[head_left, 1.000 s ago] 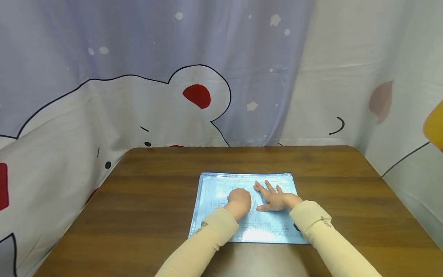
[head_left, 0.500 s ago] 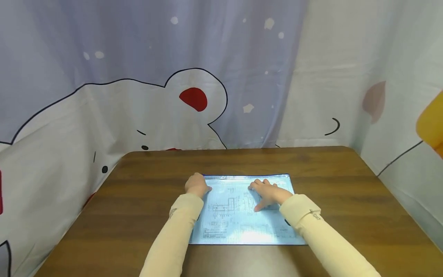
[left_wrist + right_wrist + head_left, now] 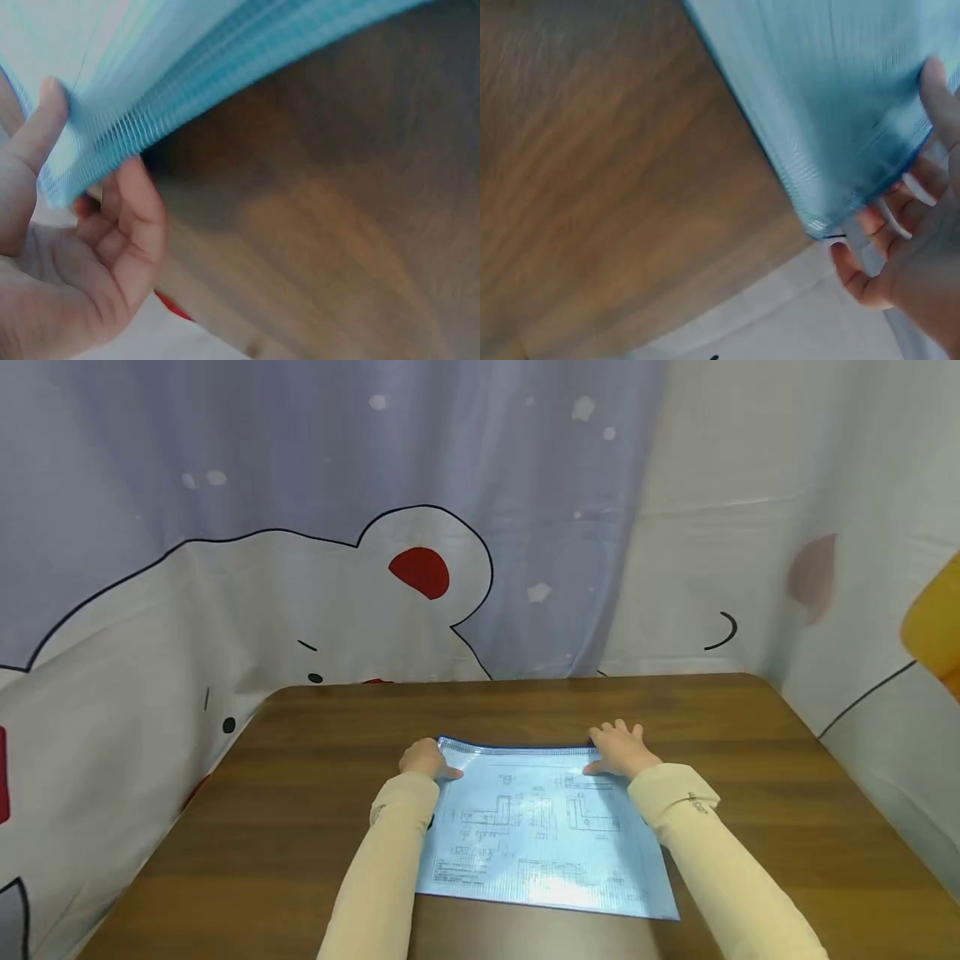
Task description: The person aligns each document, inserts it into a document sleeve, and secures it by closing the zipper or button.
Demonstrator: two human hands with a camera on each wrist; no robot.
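On the brown worktop, seen from the head, a blue document pouch lies flat with a printed drawing inside; the left hand pinches its far left corner and the right hand its far right corner. At the left wrist, thumb above and fingers beneath lift the edge. At the right wrist, the pouch bends, so it looks light, floppy and slick; the corners seem the best hold.

Dark brown wood-grain table, rounded far corners. One item on it: translucent blue document sleeve with line drawings inside, near-centre, near edge flat on the wood, far edge raised off the surface.
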